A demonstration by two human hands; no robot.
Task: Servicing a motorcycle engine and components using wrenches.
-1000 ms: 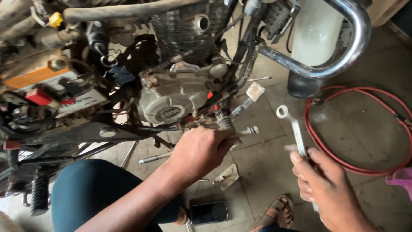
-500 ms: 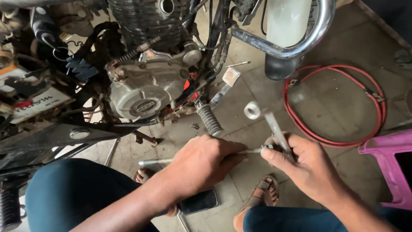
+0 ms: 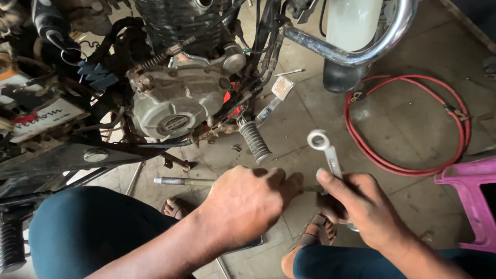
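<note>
- A long threaded rod (image 3: 182, 181) is held at one end by the left hand (image 3: 247, 203), whose fingers are curled closed around it; the grip itself is hidden under the knuckles.
- A ring spanner (image 3: 326, 152) is gripped in the closed right hand (image 3: 361, 209), its ring end pointing up and away, the thumb laid along the shank.
- The rod lies level, just below the footpeg (image 3: 254, 140) of the motorcycle, its free threaded end pointing towards the engine case (image 3: 173, 106).
- The rod looks thin, pale metal, with coarse thread at the visible tip and a smoother run behind it.
- A slip is judged possible: the spanner is held well down its shank, so it could twist off whatever it is set on.
- The rod could also be knocked against the footpeg, being so near it.
- Whether spanner and rod touch cannot be told; the meeting point is covered by the fingers.
</note>
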